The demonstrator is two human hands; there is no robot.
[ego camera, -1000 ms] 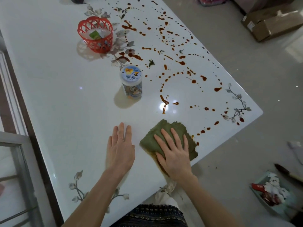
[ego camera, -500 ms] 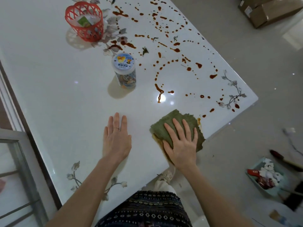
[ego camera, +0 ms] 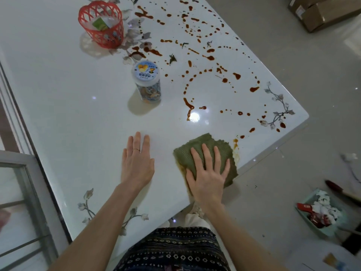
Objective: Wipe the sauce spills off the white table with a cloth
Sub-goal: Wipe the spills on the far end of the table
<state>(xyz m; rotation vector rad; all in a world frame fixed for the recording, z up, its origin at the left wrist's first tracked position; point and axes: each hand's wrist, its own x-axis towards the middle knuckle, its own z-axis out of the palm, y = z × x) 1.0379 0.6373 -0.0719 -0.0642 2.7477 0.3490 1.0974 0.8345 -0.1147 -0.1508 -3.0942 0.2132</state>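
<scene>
The right hand lies flat on the green cloth, fingers straight and slightly spread, pressing it onto the white counter at the near edge. The cloth's near right corner reaches that edge. A second ago the cloth sat further left; it has since slid right along the edge, over the drops that lay there, and in the last half second it has barely moved. A thin brown streak runs along the cloth's left side, and a pale brown smear sits just beside its right side.

The left hand rests palm down on bare counter to the left, fingers straight and close together, a ring on one finger; it has stayed put.

Beyond the cloth, sauce spills dot the right half of the counter in arcs. A white-lidded jar stands upright left of them, and a red basket stands further back.
</scene>
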